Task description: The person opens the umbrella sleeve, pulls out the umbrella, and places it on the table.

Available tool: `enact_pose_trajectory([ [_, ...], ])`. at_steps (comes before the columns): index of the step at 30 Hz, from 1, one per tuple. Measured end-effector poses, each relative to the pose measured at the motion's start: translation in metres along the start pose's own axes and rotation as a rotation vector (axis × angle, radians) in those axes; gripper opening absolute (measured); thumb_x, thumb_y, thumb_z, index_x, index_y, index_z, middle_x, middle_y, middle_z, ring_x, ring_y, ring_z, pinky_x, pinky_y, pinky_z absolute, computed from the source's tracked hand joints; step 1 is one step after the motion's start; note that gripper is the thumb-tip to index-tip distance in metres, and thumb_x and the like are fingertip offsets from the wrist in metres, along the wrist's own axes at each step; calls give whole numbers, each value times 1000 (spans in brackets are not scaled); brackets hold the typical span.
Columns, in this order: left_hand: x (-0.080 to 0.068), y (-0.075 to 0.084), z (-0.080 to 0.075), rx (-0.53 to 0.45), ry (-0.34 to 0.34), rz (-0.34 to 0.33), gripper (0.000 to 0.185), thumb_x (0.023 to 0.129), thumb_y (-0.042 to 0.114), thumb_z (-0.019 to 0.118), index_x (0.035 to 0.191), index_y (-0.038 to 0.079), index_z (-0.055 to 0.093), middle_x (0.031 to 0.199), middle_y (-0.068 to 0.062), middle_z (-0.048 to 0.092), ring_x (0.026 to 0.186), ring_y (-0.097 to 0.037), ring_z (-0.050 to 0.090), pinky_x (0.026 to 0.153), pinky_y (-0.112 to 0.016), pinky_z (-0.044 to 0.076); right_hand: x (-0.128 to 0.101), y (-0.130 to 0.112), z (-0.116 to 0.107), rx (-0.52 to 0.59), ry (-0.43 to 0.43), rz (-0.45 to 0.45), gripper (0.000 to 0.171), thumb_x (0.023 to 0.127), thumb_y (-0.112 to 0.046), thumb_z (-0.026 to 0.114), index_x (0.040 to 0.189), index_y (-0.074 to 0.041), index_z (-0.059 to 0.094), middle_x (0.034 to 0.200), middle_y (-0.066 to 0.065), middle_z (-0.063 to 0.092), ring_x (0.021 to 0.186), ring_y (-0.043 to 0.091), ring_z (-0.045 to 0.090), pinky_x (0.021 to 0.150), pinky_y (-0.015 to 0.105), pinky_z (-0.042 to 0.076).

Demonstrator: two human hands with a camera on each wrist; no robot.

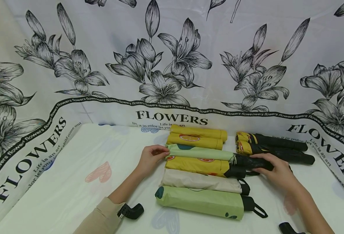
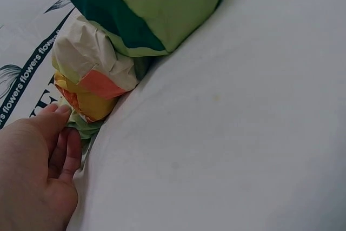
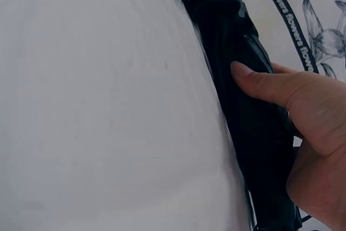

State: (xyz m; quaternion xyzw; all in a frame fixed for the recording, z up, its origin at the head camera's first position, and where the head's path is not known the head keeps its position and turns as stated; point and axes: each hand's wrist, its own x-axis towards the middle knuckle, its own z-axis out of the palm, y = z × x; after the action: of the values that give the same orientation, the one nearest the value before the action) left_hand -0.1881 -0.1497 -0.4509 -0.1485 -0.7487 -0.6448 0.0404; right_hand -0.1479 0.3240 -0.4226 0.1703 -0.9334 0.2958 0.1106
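Several folded umbrellas lie in a stack of rows on the white cloth. My left hand (image 1: 152,159) pinches the left end of a light green umbrella (image 1: 201,152); in the left wrist view that green end (image 2: 84,129) shows just past the fingertips. My right hand (image 1: 275,169) grips a slim black folded umbrella (image 1: 252,161), thumb on the near side, and its left end meets the light green one. Right below are a yellow umbrella (image 1: 198,166) with a black handle, a beige one (image 1: 201,181) and a larger green one (image 1: 201,201) with a wrist loop.
Two yellow umbrellas (image 1: 199,136) lie behind the light green one. At the back right are two black umbrellas (image 1: 286,152) with yellow ends. A flower-print cloth (image 1: 177,87) rises behind, and a pink heart (image 1: 100,172) is printed on the white cloth at left.
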Motion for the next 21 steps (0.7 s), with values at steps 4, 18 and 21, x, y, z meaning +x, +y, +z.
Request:
enact_pose_trajectory([
  [4,0,0,0,-4,4,-3,12,94,-4,75,105,-10,76,105,-27,75,86,-2,69,77,-18,57,-1,3,-5,1,-33,27,45,87,-19,88,129,-22,73,132,10,70,120,-23,38,97,28,46],
  [18,0,0,1,-10,2,-3,12,94,-4,76,104,-10,76,105,-27,75,86,-2,69,77,-17,57,-6,10,-21,-23,-110,38,41,94,-24,82,133,-21,71,133,10,70,116,-25,37,94,29,50],
  [21,0,0,1,-8,6,-10,12,94,-4,76,104,-10,76,105,-26,75,85,-2,68,75,-17,56,-5,7,-18,1,-93,37,44,94,-25,83,135,-21,70,135,12,69,119,-23,38,99,55,49],
])
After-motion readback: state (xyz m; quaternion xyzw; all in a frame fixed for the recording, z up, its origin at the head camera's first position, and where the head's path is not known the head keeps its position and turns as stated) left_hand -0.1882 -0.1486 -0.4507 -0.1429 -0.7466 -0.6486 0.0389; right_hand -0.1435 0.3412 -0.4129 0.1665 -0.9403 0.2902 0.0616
